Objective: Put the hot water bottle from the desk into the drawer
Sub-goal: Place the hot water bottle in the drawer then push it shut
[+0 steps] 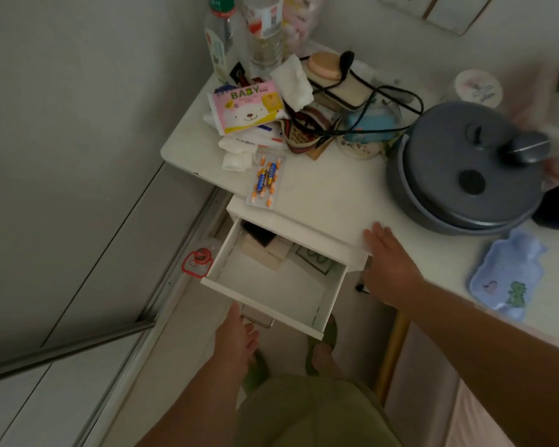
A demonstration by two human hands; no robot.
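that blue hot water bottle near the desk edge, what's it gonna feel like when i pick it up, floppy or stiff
The hot water bottle lies flat and low on the desk, so it is probably soft and will sag if lifted by one end. Its surface looks smooth, so it may be a bit slippery. Whether it holds water, and so its weight, cannot be told.

- I read this as a home, most likely a bedroom corner: a small white desk (320, 188) pushed against plain walls
- Its top is piled with household odds and ends: a baby wipes pack (246, 106), crumpled tissues (292, 82), plastic bottles (265, 30), a blister card of batteries (266, 182)
- A grey lidded pot (465, 175) sits on the desk, which suits a lived-in room
- I see green slippers (323, 343) on bare feet and a sliding door track (78, 343) on the floor
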